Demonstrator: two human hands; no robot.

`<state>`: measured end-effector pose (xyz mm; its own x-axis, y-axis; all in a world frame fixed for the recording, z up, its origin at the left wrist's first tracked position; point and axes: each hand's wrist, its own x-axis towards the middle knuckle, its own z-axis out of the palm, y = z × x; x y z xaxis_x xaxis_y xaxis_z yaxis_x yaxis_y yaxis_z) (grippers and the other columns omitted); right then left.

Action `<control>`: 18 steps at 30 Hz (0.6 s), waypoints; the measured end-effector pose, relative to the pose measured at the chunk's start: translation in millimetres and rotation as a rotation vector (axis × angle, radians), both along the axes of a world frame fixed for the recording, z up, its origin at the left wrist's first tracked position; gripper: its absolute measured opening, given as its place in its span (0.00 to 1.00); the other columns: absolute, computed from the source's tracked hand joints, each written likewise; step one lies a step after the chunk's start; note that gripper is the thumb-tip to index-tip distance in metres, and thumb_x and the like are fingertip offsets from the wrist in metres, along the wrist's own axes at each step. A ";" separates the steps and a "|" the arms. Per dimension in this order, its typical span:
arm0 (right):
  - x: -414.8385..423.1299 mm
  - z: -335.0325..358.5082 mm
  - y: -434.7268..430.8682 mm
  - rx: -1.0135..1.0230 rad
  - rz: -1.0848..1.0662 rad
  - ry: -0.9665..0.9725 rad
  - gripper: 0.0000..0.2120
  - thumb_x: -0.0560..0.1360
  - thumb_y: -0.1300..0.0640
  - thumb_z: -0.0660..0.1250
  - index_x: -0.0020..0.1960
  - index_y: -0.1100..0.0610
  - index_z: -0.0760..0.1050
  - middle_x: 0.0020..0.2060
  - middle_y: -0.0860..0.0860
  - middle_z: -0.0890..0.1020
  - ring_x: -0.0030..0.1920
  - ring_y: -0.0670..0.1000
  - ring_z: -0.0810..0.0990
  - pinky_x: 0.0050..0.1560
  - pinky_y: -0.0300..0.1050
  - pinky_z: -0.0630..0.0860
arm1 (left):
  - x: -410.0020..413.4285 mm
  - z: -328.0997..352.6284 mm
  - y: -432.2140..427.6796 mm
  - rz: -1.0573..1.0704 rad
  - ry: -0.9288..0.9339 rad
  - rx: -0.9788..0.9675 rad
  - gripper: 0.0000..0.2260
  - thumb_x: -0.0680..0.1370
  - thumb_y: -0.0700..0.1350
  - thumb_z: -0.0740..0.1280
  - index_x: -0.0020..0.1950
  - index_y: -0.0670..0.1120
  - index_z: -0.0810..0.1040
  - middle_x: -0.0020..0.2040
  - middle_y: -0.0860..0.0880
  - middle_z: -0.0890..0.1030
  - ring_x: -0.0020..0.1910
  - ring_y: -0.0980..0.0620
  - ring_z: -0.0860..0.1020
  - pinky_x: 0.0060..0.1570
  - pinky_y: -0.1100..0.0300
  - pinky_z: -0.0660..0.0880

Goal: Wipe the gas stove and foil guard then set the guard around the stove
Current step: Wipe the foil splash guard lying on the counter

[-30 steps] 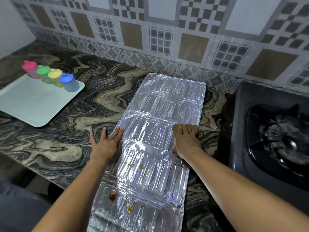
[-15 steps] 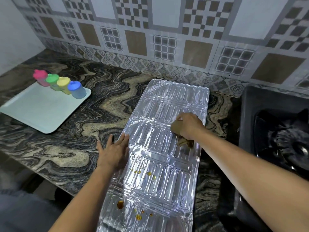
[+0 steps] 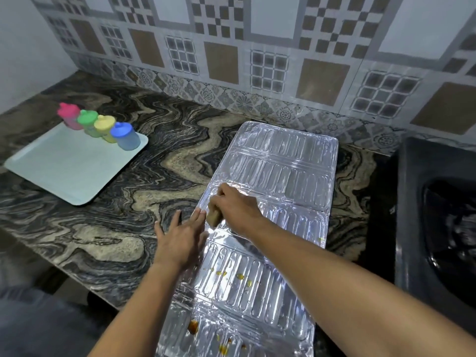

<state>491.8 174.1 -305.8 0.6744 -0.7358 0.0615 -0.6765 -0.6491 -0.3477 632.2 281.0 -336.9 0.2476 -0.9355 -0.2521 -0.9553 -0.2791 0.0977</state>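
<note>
We wipe the foil guard (image 3: pixel 273 202) lying flat on the marble counter (image 3: pixel 144 181), just left of the black gas stove (image 3: pixel 435 215).

Our right hand (image 3: pixel 237 210) is closed around a brownish cloth (image 3: pixel 214 215), pressing it on the guard's left edge at mid-length. Our left hand (image 3: pixel 181 240) lies flat with fingers spread, half on that edge, half on the counter, fingertips almost touching the cloth. Brown and yellow spots (image 3: pixel 233 275) dot the near panels. Far left, a pale tray (image 3: pixel 64 171) carries four small containers (image 3: pixel 103 126) with pink, green, yellow and blue lids.
</note>
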 end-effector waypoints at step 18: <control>-76.0 -14.2 6.0 0.831 -0.126 -0.377 0.09 0.65 0.70 0.64 0.33 0.60 0.66 0.36 0.59 0.69 0.37 0.55 0.66 0.35 0.52 0.60 | -4.7 3.1 -0.4 -0.007 -0.061 0.079 0.27 0.81 0.62 0.45 0.79 0.59 0.42 0.79 0.60 0.46 0.79 0.41 0.46 0.68 0.26 0.42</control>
<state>415.8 180.1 -320.0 0.6292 -0.7082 -0.3204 -0.4724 -0.0210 -0.8811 627.5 280.6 -333.8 0.2582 -0.9151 -0.3097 -0.9607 -0.2769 0.0170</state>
